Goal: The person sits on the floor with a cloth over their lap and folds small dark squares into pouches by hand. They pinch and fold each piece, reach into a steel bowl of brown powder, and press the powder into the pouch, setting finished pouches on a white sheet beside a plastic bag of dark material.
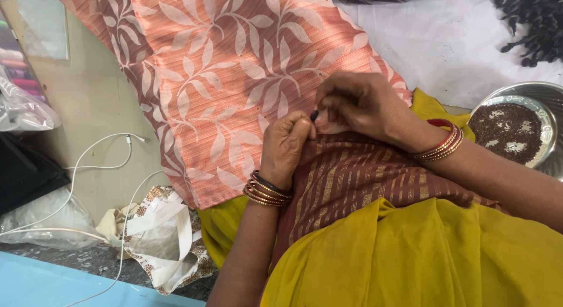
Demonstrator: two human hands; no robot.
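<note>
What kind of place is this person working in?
Probably a home or small workshop for hand sewing: both hands work a leaf-patterned orange cloth on the lap, beside a steel dish of tiny dark beads.

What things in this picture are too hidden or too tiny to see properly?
Head view:
- The small dark thing pinched between the left hand and the right hand: too small to tell what it is.
- The right hand's fingertips: curled under, hidden by the hand itself.
- The steel bowl of dark grains: cut off by the right edge.
- The black bundle: cut off by the top corner.
</note>
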